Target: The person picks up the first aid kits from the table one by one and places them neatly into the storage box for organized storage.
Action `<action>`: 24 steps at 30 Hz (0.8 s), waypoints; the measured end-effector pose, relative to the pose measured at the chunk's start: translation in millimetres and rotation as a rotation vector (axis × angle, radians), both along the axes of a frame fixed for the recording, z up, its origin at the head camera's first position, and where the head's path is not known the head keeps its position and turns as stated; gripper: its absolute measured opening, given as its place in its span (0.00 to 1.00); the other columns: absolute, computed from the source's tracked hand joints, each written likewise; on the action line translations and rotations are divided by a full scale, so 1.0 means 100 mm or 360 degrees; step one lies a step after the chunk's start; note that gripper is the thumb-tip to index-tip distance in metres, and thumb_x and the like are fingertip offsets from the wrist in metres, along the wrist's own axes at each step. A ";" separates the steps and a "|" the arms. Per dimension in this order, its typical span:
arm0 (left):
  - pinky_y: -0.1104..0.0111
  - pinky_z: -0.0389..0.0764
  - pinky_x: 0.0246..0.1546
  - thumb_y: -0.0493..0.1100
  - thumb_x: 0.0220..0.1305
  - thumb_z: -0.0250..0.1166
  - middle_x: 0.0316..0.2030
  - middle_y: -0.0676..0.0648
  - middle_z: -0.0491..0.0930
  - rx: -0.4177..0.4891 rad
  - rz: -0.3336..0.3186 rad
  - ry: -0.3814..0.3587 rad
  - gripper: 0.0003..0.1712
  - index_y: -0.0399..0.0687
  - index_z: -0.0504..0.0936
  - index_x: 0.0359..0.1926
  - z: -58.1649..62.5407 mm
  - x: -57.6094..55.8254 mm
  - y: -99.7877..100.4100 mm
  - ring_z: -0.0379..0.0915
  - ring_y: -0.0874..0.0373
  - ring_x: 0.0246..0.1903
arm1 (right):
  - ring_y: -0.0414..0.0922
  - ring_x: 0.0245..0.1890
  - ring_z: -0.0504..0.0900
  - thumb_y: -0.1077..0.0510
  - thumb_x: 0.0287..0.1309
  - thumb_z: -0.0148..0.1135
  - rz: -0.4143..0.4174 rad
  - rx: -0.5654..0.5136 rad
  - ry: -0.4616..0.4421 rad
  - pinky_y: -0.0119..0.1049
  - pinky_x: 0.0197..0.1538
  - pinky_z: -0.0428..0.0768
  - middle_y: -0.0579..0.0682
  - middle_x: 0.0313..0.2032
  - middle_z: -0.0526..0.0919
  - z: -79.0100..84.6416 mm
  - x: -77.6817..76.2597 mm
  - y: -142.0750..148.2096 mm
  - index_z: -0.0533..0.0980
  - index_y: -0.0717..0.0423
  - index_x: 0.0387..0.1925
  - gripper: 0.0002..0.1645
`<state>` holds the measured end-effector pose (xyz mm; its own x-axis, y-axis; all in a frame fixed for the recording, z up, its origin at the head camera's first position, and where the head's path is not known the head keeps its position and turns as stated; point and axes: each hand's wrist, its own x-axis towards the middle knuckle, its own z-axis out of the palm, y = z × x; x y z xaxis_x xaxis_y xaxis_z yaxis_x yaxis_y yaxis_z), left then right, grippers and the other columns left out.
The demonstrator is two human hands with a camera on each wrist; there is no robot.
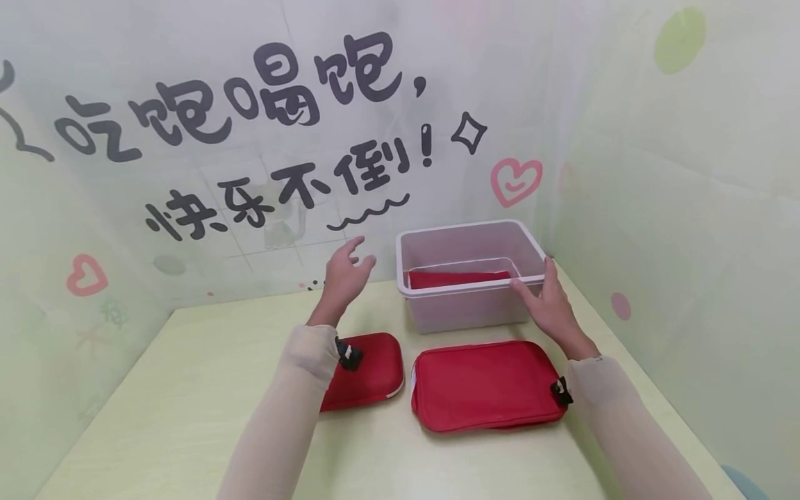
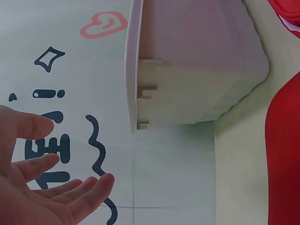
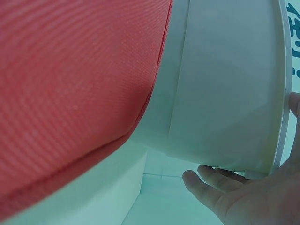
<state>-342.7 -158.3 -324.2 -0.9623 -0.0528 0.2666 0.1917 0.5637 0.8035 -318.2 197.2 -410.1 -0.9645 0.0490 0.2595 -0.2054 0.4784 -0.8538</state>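
Observation:
A pale pinkish-white plastic storage bin (image 1: 469,309) stands at the back right of the table. Its front right corner is held by my right hand (image 1: 555,309), thumb at the front rim and fingers along the side wall (image 3: 220,84). Left of the bin, my left hand (image 1: 347,278) hangs in the air with nothing in it, fingers spread loosely and apart from the wall of the bin (image 2: 197,89). Inside the bin lies a flat red item (image 1: 459,278), partly hidden by the front wall.
In front of the bin lies a large red soft case (image 1: 487,385) with piped edges. A smaller red case (image 1: 378,368) sits to its left, partly covered by my left forearm. Printed curtains (image 1: 187,264) border the light wooden table (image 1: 187,403) at the back and sides.

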 end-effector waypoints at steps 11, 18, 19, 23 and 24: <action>0.47 0.73 0.61 0.48 0.71 0.56 0.71 0.38 0.62 0.0065 0.0044 -0.0152 0.32 0.49 0.65 0.73 -0.12 0.07 -0.21 0.65 0.41 0.67 | 0.63 0.69 0.59 0.40 0.68 0.56 0.0001 0.0003 0.0002 0.69 0.66 0.59 0.66 0.70 0.58 0.00 -0.02 0.00 0.35 0.53 0.78 0.55; 0.49 0.75 0.60 0.48 0.72 0.57 0.71 0.35 0.61 0.0142 0.0101 -0.0280 0.32 0.49 0.64 0.74 -0.29 0.12 -0.45 0.66 0.42 0.66 | 0.63 0.68 0.60 0.40 0.68 0.56 0.0003 0.0012 0.0022 0.69 0.66 0.60 0.66 0.69 0.59 0.00 -0.02 -0.01 0.37 0.53 0.78 0.54; 0.49 0.75 0.59 0.48 0.72 0.56 0.71 0.35 0.60 0.0155 0.0102 -0.0299 0.33 0.49 0.63 0.74 -0.32 0.13 -0.48 0.67 0.42 0.65 | 0.63 0.68 0.60 0.40 0.68 0.56 0.0005 0.0009 0.0022 0.69 0.66 0.61 0.66 0.69 0.59 0.00 -0.01 0.00 0.36 0.52 0.78 0.54; 0.51 0.79 0.55 0.47 0.72 0.56 0.71 0.35 0.60 0.0179 0.0114 -0.0351 0.33 0.48 0.62 0.75 -0.43 0.19 -0.63 0.69 0.43 0.64 | 0.63 0.68 0.59 0.40 0.68 0.56 0.0016 -0.0004 0.0026 0.70 0.65 0.61 0.66 0.70 0.58 0.00 0.01 0.00 0.37 0.53 0.78 0.53; 0.52 0.79 0.55 0.47 0.72 0.55 0.71 0.34 0.60 0.0174 0.0121 -0.0356 0.33 0.47 0.62 0.75 -0.45 0.21 -0.67 0.70 0.42 0.63 | 0.63 0.68 0.59 0.40 0.68 0.56 0.0022 -0.0009 0.0029 0.70 0.65 0.61 0.66 0.70 0.58 0.00 0.01 -0.01 0.37 0.53 0.78 0.53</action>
<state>-321.8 -225.2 -369.6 -0.9889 -0.1441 0.0364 -0.0373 0.4773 0.8780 -317.5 196.5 -410.3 -0.9603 0.0369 0.2766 -0.2274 0.4708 -0.8524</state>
